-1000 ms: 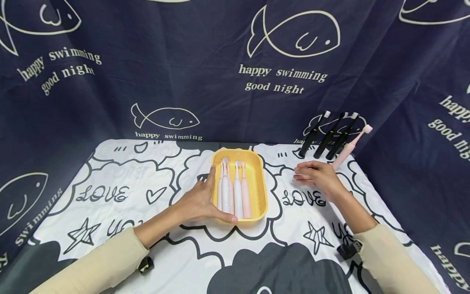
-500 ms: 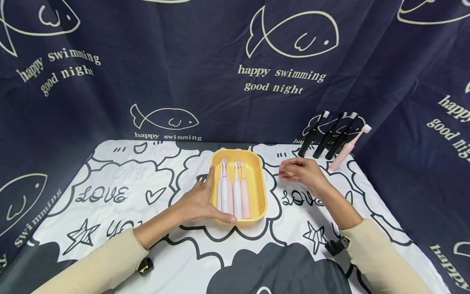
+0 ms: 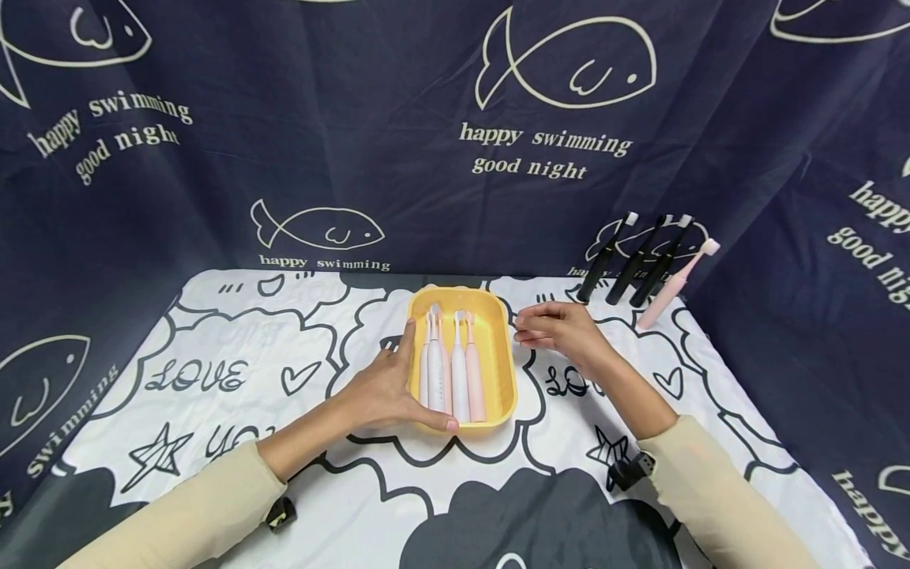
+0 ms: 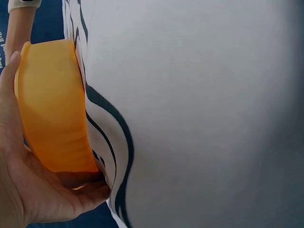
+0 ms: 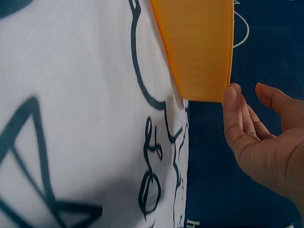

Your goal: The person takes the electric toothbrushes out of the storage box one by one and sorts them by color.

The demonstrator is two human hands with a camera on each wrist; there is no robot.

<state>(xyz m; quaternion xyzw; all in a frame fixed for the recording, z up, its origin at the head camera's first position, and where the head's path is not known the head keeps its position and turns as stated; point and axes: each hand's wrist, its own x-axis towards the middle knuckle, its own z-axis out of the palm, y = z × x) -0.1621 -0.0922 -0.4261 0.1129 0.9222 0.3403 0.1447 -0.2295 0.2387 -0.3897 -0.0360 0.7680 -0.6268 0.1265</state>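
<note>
A yellow plastic tray (image 3: 501,371) sits mid-table with several electric toothbrushes in it, white ones (image 3: 459,386) and pink ones (image 3: 475,387), heads toward the far end. My left hand (image 3: 380,393) holds the tray's left side, thumb along the near rim and fingers spread up the side; the left wrist view shows them around the tray wall (image 4: 54,104). My right hand (image 3: 562,332) hovers just off the tray's right rim, fingers slightly bent and holding nothing. In the right wrist view its fingertips (image 5: 232,95) overlap the tray's edge.
At the back right, three black electric toothbrushes (image 3: 631,269) stand upright, with a pink electric toothbrush (image 3: 664,300) in front of them. A patterned white cloth (image 3: 235,348) covers the table, and a dark blue fish-print curtain (image 3: 426,182) hangs behind and at both sides.
My right hand has moved left, from beside the standing pink electric toothbrush to the tray's right rim. The left hand and tray have stayed in place.
</note>
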